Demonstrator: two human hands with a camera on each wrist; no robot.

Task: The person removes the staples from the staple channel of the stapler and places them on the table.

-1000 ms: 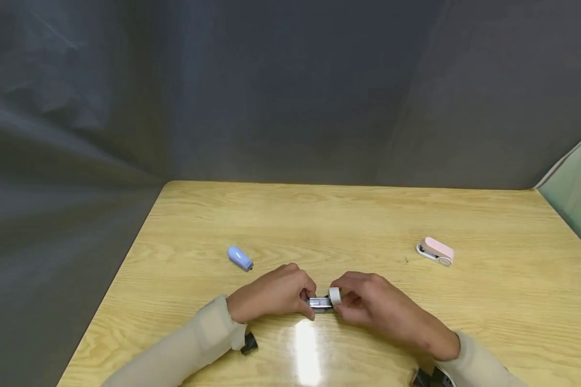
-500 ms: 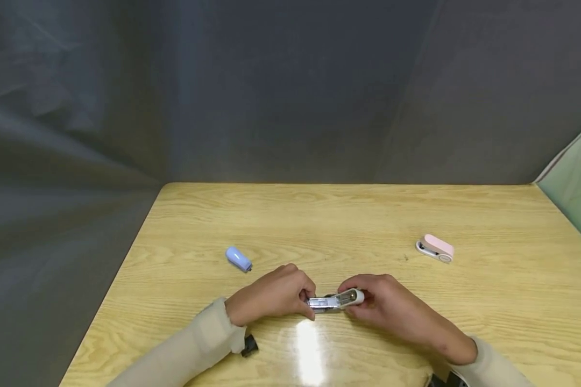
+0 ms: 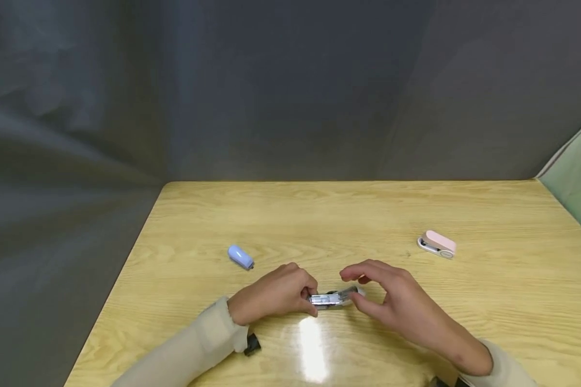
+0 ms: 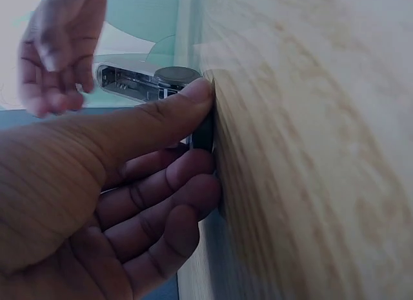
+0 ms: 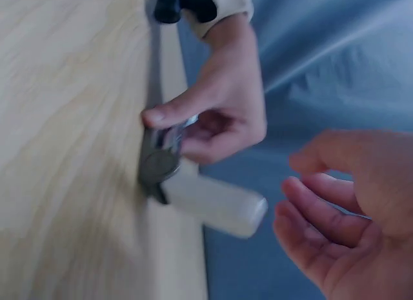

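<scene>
A small stapler lies on the table, its white top cover swung far back and the metal staple channel exposed. My left hand pinches the stapler's end between thumb and fingers and keeps it against the tabletop. In the left wrist view, the hollow inside of the raised cover shows past the thumb. Just off the cover's tip is my right hand, fingers spread and relaxed, holding nothing. A gap separates that hand from the cover in the right wrist view.
A pink and white stapler sits at the right of the wooden table. To the left lies a small blue rounded item with a dark end. Dark sheeting rises behind the far edge.
The right hand swung the stapler's cover back to the right, then let go of it and lifted away with fingers spreading. The left hand has kept its grip in place.
</scene>
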